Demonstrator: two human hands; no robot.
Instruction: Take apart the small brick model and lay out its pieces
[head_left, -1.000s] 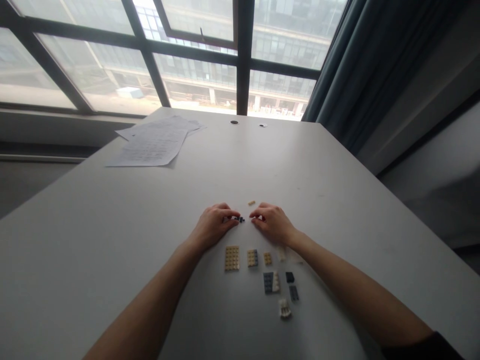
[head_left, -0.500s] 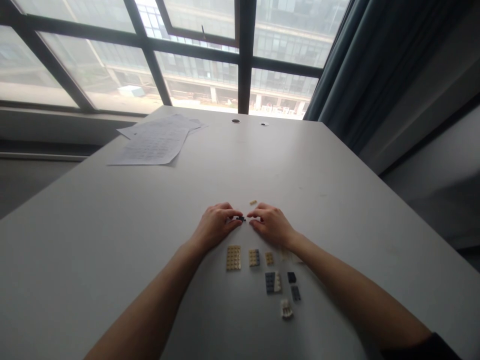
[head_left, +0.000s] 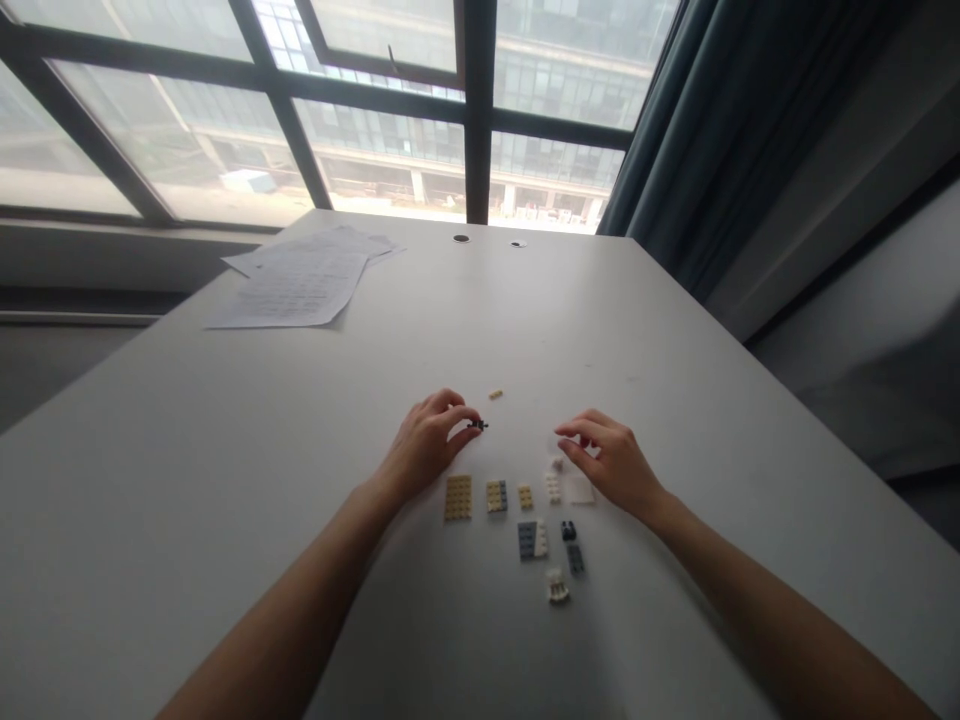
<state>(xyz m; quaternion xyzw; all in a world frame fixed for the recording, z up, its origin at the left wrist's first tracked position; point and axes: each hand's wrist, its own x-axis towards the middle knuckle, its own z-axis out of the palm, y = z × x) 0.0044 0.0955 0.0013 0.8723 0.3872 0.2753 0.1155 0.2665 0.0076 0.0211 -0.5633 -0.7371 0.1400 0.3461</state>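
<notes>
Between the thumb and fingertips of my left hand (head_left: 431,432) is a small black building-block piece (head_left: 478,426). My right hand (head_left: 606,455) hovers over the table to the right, its thumb and fingers apart with nothing visible between them. Just below its fingertips lie a small white piece (head_left: 556,464) and a white studded brick (head_left: 553,488). Nearer me sit a tan studded plate (head_left: 458,498), a tan-and-grey block (head_left: 496,496) and a small tan brick (head_left: 525,496). Beyond my left fingertips lies a thin tan piece (head_left: 496,394).
Closer to me are a grey-and-white block (head_left: 532,540), a black brick (head_left: 568,531), a dark grey brick (head_left: 575,559) and a white ridged piece (head_left: 557,587). A flat white piece (head_left: 580,490) is near my right wrist. Paper sheets (head_left: 292,290) lie at the table's far left.
My right hand has moved right, away from the black piece, uncovering the white pieces. My left hand keeps hold of the black piece. The view has shifted slightly.
</notes>
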